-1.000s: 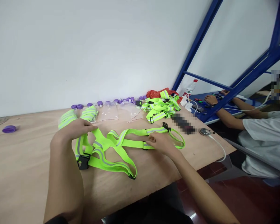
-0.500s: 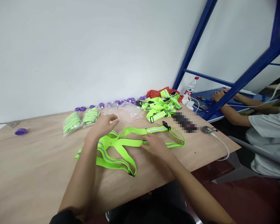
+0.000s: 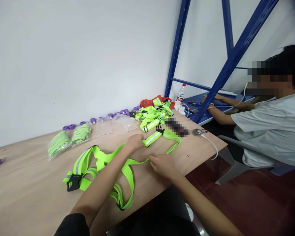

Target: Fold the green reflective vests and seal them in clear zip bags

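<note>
A neon green reflective strap harness (image 3: 129, 177) lies spread on the table under and around my hands. My left hand (image 3: 135, 142) is closed on its upper strap, close to where a grey-striped piece runs to a black buckle (image 3: 159, 129). The fingers of my right hand (image 3: 159, 164) pinch the lower strap just to the right of the harness's middle. Another black buckle (image 3: 74, 182) rests at the harness's left end, left of my left forearm. Behind my hands, more green straps (image 3: 152, 116) are heaped in a loose pile.
Two bagged strap bundles (image 3: 59, 143) sit at the back left beside flat clear bags (image 3: 103, 128). Purple caps (image 3: 93, 120) line the wall. A round device (image 3: 197, 132) with a white cable lies right. Beyond the blue frame (image 3: 226, 68), a person (image 3: 272, 121) sits.
The view has turned right. My left hand has moved right and down onto the upper strap and closed; my right hand has closed on the lower strap. The harness's left buckle has come into sight.
</note>
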Demonstrator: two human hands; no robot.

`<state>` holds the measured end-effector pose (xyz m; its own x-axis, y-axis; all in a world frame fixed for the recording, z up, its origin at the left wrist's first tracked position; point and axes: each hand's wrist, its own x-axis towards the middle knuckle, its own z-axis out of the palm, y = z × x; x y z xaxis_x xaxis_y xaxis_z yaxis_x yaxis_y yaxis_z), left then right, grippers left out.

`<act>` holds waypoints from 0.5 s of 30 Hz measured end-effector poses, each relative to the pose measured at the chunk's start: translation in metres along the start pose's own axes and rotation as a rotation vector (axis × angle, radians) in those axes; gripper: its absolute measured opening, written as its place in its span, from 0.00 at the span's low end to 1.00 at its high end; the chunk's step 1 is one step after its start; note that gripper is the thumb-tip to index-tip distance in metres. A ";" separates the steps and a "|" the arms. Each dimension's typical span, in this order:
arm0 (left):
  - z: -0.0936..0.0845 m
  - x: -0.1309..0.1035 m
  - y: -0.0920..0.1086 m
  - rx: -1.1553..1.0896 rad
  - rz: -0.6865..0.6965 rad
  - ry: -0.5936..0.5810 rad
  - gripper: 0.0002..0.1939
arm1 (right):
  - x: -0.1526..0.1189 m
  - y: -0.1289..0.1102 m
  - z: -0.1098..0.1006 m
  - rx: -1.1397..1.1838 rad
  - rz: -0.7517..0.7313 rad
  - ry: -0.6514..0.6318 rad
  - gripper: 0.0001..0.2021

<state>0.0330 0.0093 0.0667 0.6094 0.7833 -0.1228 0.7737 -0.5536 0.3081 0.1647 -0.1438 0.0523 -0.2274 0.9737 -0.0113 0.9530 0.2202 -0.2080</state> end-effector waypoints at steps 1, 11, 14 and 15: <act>-0.005 -0.001 -0.002 -0.017 -0.009 0.020 0.09 | -0.005 0.008 0.001 0.014 -0.005 0.052 0.18; -0.116 -0.051 -0.029 -0.396 -0.058 0.360 0.04 | -0.035 0.065 -0.039 0.362 -0.173 0.799 0.12; -0.148 -0.076 -0.034 -0.691 -0.031 0.554 0.09 | -0.029 0.082 -0.054 0.443 -0.067 0.905 0.06; -0.158 -0.085 -0.036 -0.735 -0.016 0.626 0.11 | -0.025 0.089 -0.058 0.460 -0.028 0.926 0.04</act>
<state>-0.0735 0.0073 0.2150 0.2328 0.9157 0.3276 0.3500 -0.3931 0.8503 0.2667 -0.1457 0.0910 0.1803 0.6745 0.7159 0.7370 0.3893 -0.5525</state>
